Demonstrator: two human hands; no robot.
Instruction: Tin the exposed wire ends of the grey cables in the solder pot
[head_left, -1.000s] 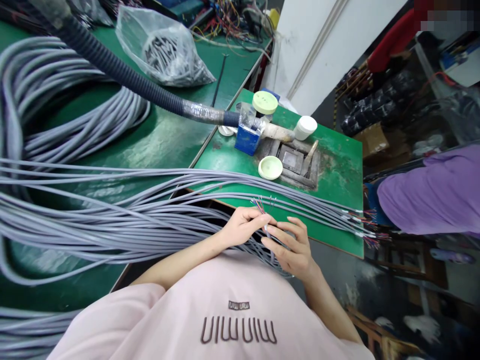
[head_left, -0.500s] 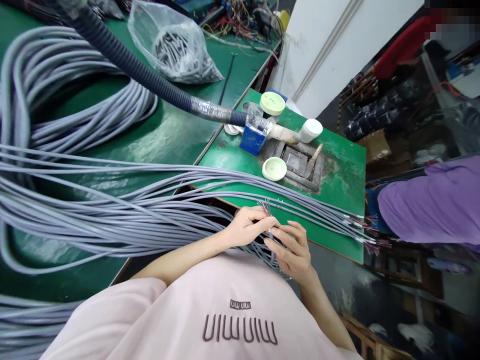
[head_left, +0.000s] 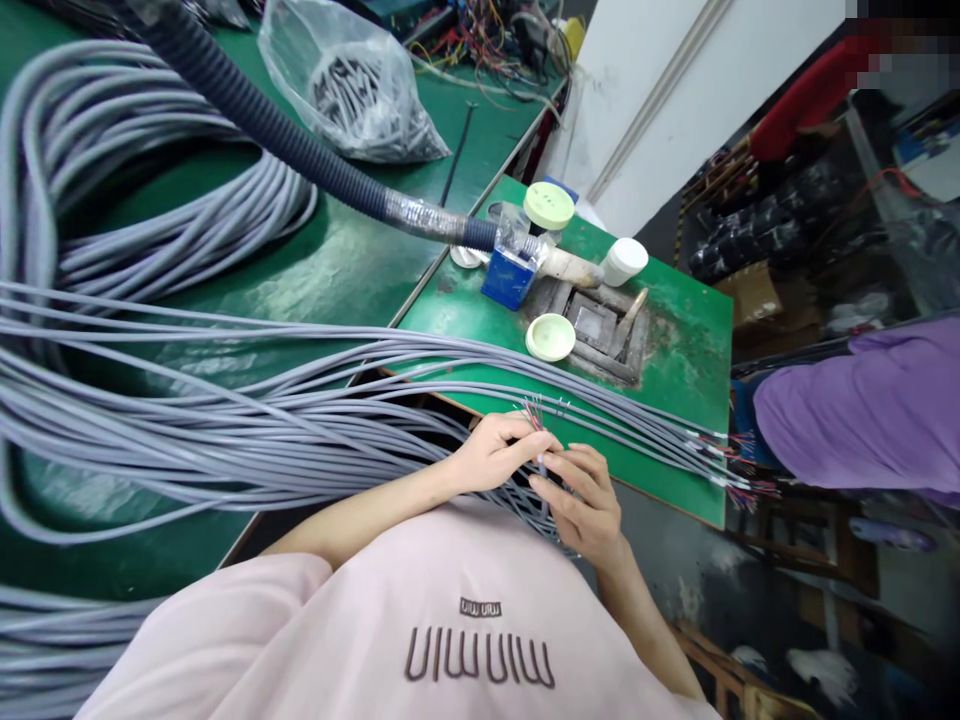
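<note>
In front of my chest, a grey cable [head_left: 544,497] stands with its stripped end up, and thin coloured wires [head_left: 533,412] fan out above my fingers. My left hand [head_left: 501,450] pinches the cable near the base of those wires. Lower down, the fingers of my right hand [head_left: 589,500] close around the same cable's grey jacket. Behind and below both hands runs a thick bundle of grey cables [head_left: 337,450]. More cables [head_left: 637,410] lie across the green board, their stripped ends [head_left: 742,470] spreading past its right edge.
A ribbed hose [head_left: 300,150] arches over the table to a blue box [head_left: 508,277]. Near it are a soldering pot [head_left: 596,325], a pale green dish [head_left: 550,338] and a white jar [head_left: 625,262]. A plastic bag [head_left: 360,100] holds cut pieces. A person in purple [head_left: 862,410] is at right.
Both hands stay almost where they were on the cable. The coloured wires above my left hand have shifted slightly, and the whole view has moved a little.
</note>
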